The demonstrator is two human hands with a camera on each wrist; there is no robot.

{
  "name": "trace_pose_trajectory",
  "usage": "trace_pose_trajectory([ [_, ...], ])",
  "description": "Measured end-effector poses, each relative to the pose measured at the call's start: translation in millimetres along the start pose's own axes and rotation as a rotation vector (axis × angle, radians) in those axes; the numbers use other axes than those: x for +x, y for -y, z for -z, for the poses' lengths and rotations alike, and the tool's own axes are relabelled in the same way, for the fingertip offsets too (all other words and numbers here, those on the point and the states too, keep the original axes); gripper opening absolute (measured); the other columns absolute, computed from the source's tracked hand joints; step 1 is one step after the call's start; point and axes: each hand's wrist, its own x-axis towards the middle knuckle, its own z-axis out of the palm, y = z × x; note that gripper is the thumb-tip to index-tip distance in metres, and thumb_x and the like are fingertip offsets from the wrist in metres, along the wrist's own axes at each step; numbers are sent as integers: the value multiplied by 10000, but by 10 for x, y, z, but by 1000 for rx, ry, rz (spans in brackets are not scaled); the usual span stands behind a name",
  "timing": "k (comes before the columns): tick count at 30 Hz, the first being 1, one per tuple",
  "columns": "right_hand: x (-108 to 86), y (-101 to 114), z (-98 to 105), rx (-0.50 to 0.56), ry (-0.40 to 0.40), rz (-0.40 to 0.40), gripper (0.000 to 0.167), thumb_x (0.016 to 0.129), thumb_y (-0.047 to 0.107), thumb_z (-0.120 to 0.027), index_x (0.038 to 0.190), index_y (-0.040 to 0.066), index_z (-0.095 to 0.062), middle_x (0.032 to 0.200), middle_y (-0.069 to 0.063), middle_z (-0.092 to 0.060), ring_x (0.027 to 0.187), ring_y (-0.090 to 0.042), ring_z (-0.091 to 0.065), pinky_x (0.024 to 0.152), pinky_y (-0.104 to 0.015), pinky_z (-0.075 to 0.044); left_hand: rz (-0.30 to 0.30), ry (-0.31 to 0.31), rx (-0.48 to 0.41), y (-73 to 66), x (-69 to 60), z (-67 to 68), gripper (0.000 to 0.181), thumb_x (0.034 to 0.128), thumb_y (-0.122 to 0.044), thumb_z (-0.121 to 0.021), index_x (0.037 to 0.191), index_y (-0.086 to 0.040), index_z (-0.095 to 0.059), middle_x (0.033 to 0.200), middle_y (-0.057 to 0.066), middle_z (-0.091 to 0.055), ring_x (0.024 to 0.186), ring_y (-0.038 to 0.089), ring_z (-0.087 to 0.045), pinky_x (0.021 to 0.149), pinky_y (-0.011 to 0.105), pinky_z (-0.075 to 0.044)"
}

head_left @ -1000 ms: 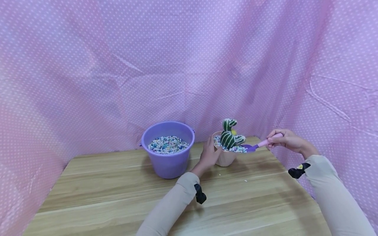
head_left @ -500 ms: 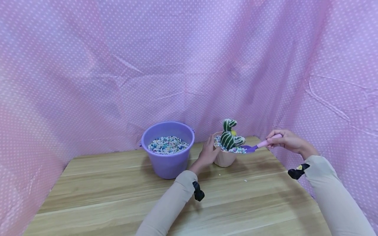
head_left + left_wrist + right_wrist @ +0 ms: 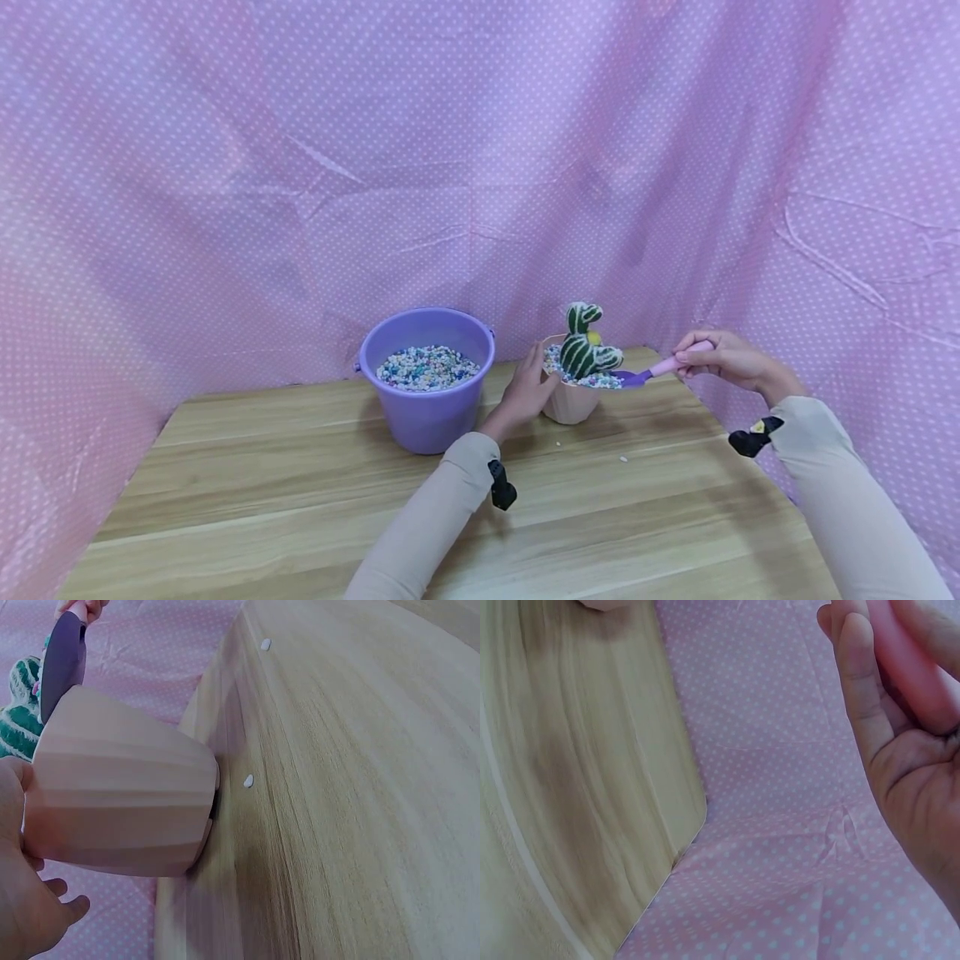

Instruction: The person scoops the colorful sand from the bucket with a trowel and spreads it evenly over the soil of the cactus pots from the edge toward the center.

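A stuffed green-and-white cactus (image 3: 579, 355) stands in a pale pink flower pot (image 3: 572, 406) among small coloured pebbles. My left hand (image 3: 528, 390) holds the pot at its left side, the thumb near the rim; its other fingers (image 3: 56, 889) bend behind the pot in the left wrist view. With my right hand (image 3: 726, 360) I grip the pink handle of a small purple trowel (image 3: 667, 367). The trowel's blade lies at the pot's right rim, with pebbles (image 3: 602, 381) at its tip. In the left wrist view, the blade's underside (image 3: 64, 664) touches or nearly touches the rim.
A purple bucket (image 3: 431, 423) partly filled with coloured pebbles (image 3: 427, 368) stands left of the pot. Two loose white pebbles (image 3: 248, 781) lie on the wooden table (image 3: 300, 500). Pink dotted cloth (image 3: 465, 167) hangs behind and at the sides.
The trowel and right hand have shifted very slightly left. My left wrist has moved a little to the left while the hand stays on the pot.
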Motion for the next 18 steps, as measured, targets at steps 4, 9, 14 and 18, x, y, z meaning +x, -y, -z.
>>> trace_pose_trajectory([
  [4, 18, 19, -14, -4, 8, -11, 384, 992, -167, -414, 1065, 64, -712, 953, -96, -775, 851, -150, -761, 767, -250, -633, 2, -1, 4, 19, -2, 1, 751, 1057, -487, -388, 1654, -172, -59, 1735, 22, -39, 1600, 257, -84, 1298, 497, -163],
  [9, 32, 49, -43, -14, -7, -18, 348, 991, -153, -440, 1055, 57, -711, 936, -99, -776, 839, -166, -761, 753, -256, -635, -18, -4, -98, 52, 28, -19, 753, 1062, -437, -427, 1652, -150, -56, 1735, 46, -34, 1597, 275, -89, 1303, 481, -150],
  [14, 38, 65, -71, -8, -38, -31, 307, 985, -150, -465, 1046, 31, -706, 927, -113, -772, 828, -192, -765, 743, -260, -638, -22, -2, -207, 68, 48, -30, 759, 1065, -385, -469, 1651, -135, -56, 1733, 89, -35, 1596, 292, -77, 1306, 488, -136],
  [18, 31, 68, -90, -22, -59, -41, 317, 984, -156, -465, 1040, 36, -711, 921, -109, -771, 818, -190, -766, 735, -261, -639, 3, -1, -293, 75, 51, -31, 758, 1054, -364, -505, 1654, -170, -86, 1733, 86, -56, 1597, 283, -79, 1305, 499, -130],
])
